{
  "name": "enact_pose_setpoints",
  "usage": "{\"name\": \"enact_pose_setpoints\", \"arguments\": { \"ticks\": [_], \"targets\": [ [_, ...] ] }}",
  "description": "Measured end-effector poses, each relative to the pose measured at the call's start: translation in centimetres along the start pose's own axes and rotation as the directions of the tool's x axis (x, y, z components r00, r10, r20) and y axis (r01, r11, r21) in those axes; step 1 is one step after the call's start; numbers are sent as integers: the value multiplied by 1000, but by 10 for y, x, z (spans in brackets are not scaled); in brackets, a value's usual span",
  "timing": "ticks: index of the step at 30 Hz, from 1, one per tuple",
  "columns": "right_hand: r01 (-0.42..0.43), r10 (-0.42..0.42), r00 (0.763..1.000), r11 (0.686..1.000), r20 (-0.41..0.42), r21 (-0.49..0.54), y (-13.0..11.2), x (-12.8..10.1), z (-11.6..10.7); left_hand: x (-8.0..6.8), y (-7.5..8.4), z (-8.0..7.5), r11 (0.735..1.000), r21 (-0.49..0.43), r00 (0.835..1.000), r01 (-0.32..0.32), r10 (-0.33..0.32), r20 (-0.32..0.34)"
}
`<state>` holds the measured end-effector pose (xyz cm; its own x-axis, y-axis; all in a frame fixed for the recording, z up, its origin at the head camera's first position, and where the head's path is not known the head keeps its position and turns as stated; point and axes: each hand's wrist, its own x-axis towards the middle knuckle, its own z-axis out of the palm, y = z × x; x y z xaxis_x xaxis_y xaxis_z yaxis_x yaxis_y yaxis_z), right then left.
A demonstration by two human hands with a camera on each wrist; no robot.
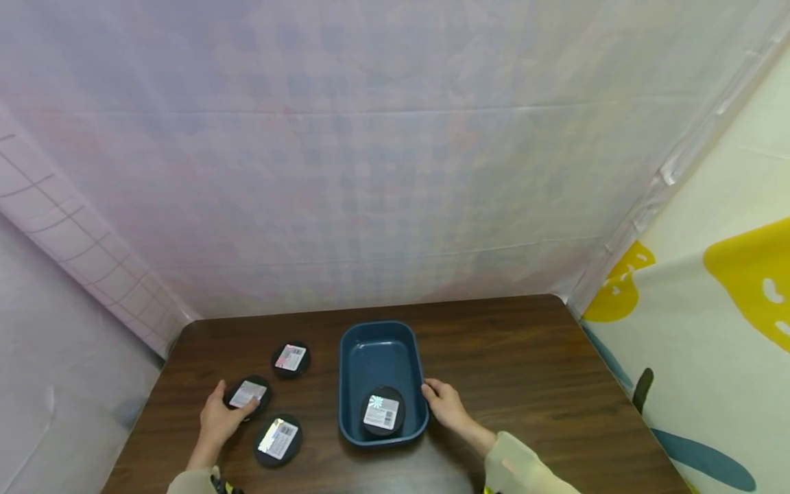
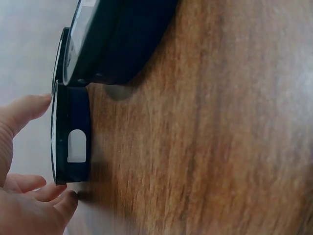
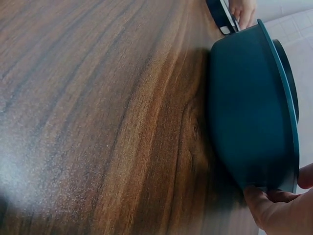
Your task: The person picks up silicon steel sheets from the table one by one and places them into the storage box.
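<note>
At the table's left my left hand (image 1: 219, 417) spans a flat, round dark container (image 1: 248, 393) with a white label on top. In the left wrist view, its thumb lies at the upper edge and its fingers (image 2: 67, 203) curl near the lower edge. My right hand (image 1: 446, 405) pinches the right rim of a deep blue rectangular tray (image 1: 382, 346), with fingers below the rim in the right wrist view. Inside the tray's near end lies another labelled round container (image 1: 382, 412). Two more, a far container (image 1: 291, 359) and a near container (image 1: 278, 440), lie between left hand and tray.
The brown wood-grain table (image 1: 524, 363) meets a pale patterned cloth wall (image 1: 382, 206) at its back edge. To the right hangs a white sheet (image 1: 691, 288) with yellow shapes. A white sheet (image 1: 55, 357) also hangs along the left side.
</note>
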<state>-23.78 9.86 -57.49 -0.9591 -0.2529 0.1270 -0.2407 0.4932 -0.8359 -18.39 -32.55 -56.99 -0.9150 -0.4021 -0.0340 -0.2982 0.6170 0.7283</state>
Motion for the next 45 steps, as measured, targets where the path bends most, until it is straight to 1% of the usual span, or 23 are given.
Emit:
{"name": "enact_pose_setpoints", "arguments": {
  "ticks": [8, 12, 15, 17, 20, 23, 27, 35, 42, 45],
  "targets": [
    [1, -1, 1000, 1000, 8, -6, 0, 0, 0, 4, -1, 2, 999, 37, 999, -36, 36, -15],
    [0, 0, 1000, 1000, 9, 0, 0, 0, 0, 6, 0, 1, 998, 53, 999, -37, 37, -10],
    [0, 0, 1000, 1000, 8, 0, -1, 0, -1, 6, 3, 1, 998, 59, 999, -34, 32, 39],
    [4, -4, 1000, 1000, 7, -4, -2, 0, -1, 6, 4, 3, 996, 78, 996, -45, 39, 77],
    [15, -15, 1000, 1000, 3, -11, -4, 0, -1, 7, 7, 4, 989, 124, 989, -82, 66, 130],
    [28, -28, 1000, 999, -2, -24, -5, 0, -1, 6, 9, 5, 978, 174, 985, -117, 92, 146],
    [37, -37, 999, 999, -5, -35, -5, -1, -1, 5, 8, 5, 971, 197, 983, -134, 106, 148],
    [58, -59, 998, 997, -13, -54, -4, 0, 0, 6, 5, 6, 969, 202, 985, -145, 122, 119],
    [44, -45, 999, 998, -12, -34, -4, 0, 0, 7, 3, 5, 964, 213, 985, -157, 138, 102],
    [42, -43, 999, 998, -12, -36, -3, 0, 0, 6, 4, 2, 965, 217, 986, -149, 127, 112]
  ]
}}
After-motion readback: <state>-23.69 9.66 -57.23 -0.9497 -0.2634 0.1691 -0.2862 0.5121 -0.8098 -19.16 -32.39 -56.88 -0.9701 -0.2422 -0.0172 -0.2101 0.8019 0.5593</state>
